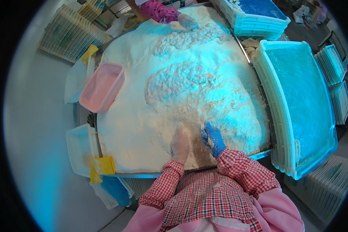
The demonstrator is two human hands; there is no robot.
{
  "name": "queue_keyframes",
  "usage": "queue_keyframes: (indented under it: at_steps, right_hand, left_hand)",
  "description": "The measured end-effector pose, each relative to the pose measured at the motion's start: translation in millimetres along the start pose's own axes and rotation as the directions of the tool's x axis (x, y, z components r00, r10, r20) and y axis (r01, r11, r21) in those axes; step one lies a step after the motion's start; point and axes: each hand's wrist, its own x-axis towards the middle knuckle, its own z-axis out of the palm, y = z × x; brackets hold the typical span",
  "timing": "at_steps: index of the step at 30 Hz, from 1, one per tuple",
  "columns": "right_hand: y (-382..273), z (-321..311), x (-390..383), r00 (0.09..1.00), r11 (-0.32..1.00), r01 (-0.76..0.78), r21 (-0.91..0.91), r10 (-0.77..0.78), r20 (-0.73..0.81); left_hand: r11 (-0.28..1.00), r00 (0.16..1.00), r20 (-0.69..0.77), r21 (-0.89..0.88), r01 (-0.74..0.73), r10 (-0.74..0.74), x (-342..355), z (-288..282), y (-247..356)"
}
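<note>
White powder (129,149) lies spread over the broad work table (141,175), heaped loosely around two rough, lumpy mounds: the nearer mound (178,81) sits about the middle, the farther mound (189,40) toward the far end. At the near edge both hands are down at the powder, a little apart, a brownish bare-looking patch between them. The left hand (180,144), pale and dusted, points forward with its fingers fairly straight and close together; its palm is hidden, so I cannot tell whether it has hold of anything. The right hand (214,140), in a blue glove, has its fingers partly curled, with white bits against them; whether these are gripped or merely stuck I cannot tell. On the left side of the powder rests a pink basket (111,94), with a yellow cloth (104,166) at the near left corner. Stacked trays (273,112) stand along the right side, and across the table a co-worker's whitish hand (187,21) reaches to the farther mound
</note>
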Motion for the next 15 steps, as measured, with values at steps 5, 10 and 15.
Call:
queue_keyframes:
  at_steps: [5,10,15]
  right_hand:
    - [17.6,16.1,-4.9,0.994,0.973,0.113,0.2,-0.111,-0.022]
    - [-19.4,-30.8,-26.6,0.983,0.93,-0.125,0.345,0.164,-0.085]
    - [-138.1,-88.4,-113.9,0.981,0.979,0.177,-0.102,-0.184,-0.057]
  left_hand:
    - [0.935,0.881,-0.34,-0.016,-0.355,0.329,-17.3,15.6,59.3]
    - [0.704,0.678,-0.263,0.476,-0.528,0.686,3.6,30.1,102.5]
    - [0.718,0.701,-0.401,-0.138,-0.683,0.59,122.1,-32.3,111.1]
